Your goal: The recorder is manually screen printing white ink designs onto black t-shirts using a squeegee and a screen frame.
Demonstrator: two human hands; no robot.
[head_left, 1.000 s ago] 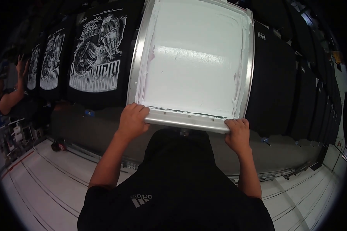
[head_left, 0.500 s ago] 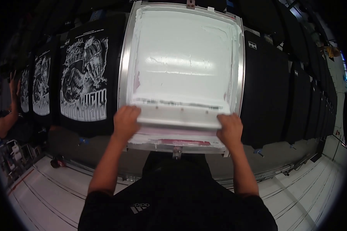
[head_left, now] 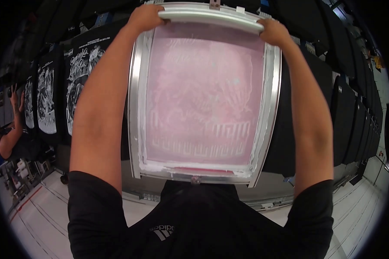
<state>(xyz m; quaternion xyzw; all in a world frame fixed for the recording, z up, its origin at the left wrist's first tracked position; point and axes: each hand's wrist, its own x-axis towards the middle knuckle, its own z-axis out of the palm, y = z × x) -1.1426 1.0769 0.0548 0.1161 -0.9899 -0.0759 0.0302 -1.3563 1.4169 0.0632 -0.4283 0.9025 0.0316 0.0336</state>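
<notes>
Both my arms reach out over a metal-framed printing screen (head_left: 136,86). At its far end lies a long squeegee (head_left: 212,19), white along its length. My left hand (head_left: 146,18) is wrapped round its left end, and my right hand (head_left: 274,33) grips the right end. Below the squeegee, the pinkish mesh (head_left: 199,95) shows a faint pale stencil design with block shapes near its lower part. Thick white ink (head_left: 254,146) lines the inner edges of the frame. The fingertips of both hands are partly hidden behind the squeegee.
Black shirts with white prints (head_left: 46,97) lie on boards to the left; plain black ones (head_left: 348,112) stand in a row on the right. A clamp (head_left: 196,179) holds the screen's near edge. Another person (head_left: 11,134) is at the far left, arm raised.
Both hands have moved the squeegee from the near end of the screen to the far end. The white ink that covered the mesh has gone from it, baring the pink stencil.
</notes>
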